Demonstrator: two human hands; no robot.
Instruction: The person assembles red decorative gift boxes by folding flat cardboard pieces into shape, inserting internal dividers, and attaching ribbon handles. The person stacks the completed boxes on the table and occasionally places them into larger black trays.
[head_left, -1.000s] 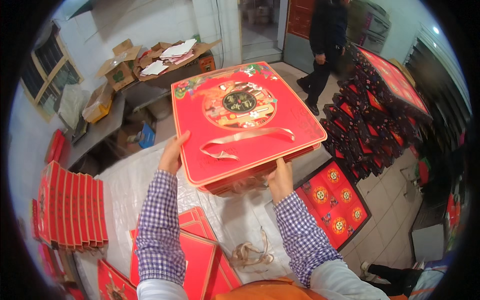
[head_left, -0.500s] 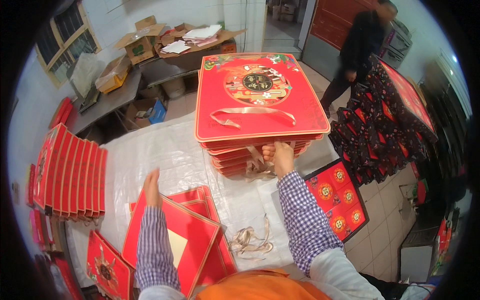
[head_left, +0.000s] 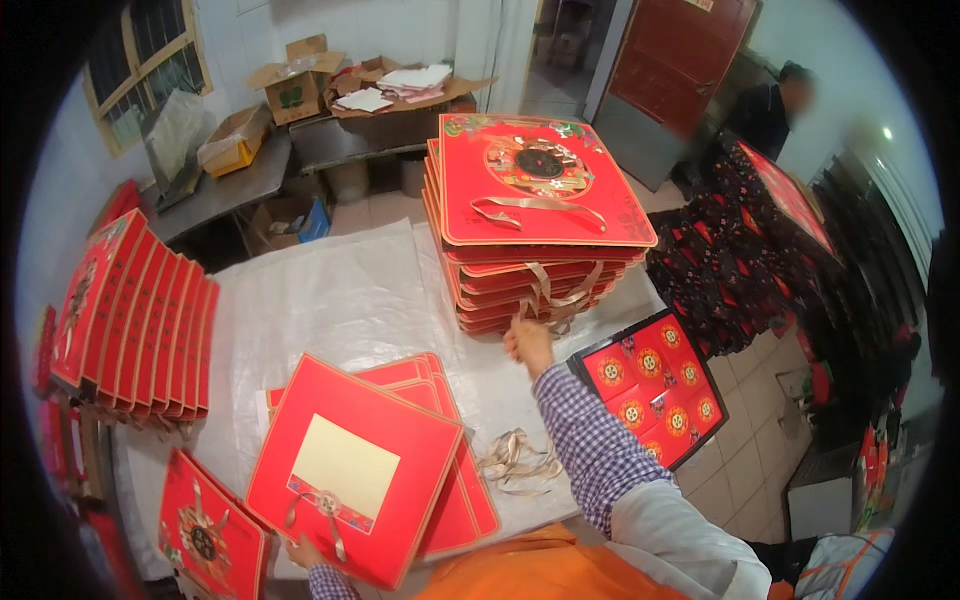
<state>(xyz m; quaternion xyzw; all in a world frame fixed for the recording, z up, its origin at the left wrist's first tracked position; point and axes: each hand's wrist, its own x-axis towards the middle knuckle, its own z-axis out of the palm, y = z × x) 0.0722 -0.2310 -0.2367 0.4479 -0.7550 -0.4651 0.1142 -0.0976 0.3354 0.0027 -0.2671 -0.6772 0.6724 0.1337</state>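
Observation:
A tall stack of red gift bags or flat boxes (head_left: 545,230) with gold edges stands on the covered table. Beige ribbon handles (head_left: 545,290) hang from its front. My right hand (head_left: 528,345) is just below these ribbons, fingers curled; whether a ribbon is in them is hidden. A red board (head_left: 375,515) with a cream rectangle and a ribbon loop lies tilted on more red boards (head_left: 460,500). At its lower left edge my left hand (head_left: 303,552) is closed on the rim, partly hidden. Beside it a red gift bag (head_left: 200,525) leans at the lower left.
A row of red bags (head_left: 140,320) stands at the left. Loose ribbons (head_left: 520,460) lie near me. A black tray of red boxes (head_left: 655,385) sits at the right. Dark floral bags (head_left: 735,265) crowd the floor near a person (head_left: 755,120). Cartons (head_left: 295,90) stand behind.
My left hand has drawn back from above the red board to its lower edge, uncovering the ribbon loop. My right hand has moved down and left. The person has moved behind the floral bags.

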